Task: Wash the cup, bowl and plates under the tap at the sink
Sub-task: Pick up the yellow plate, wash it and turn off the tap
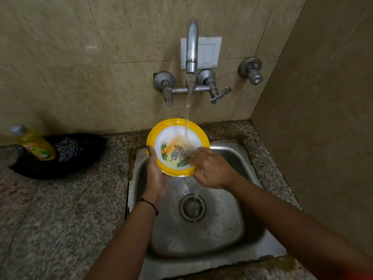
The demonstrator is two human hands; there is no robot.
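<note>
A yellow-rimmed plate (pixel 173 138) with a white centre and a printed picture is held tilted over the steel sink (pixel 238 235). My left hand (pixel 155 174) grips its left edge from below, thumb on the rim. My right hand (pixel 212 170) rests on the plate's lower right, fingers flat and blurred on its face. Water runs from the tap (pixel 191 47) onto the plate and spills off its lower edge toward the drain (pixel 191 208). No cup or bowl is in view.
A yellow dish-soap bottle (pixel 34 144) and a steel scrubber (pixel 68 150) lie on a black cloth (pixel 80 164) on the granite counter (pixel 50 219) to the left. A tiled wall stands close on the right, with a second valve (pixel 252 71).
</note>
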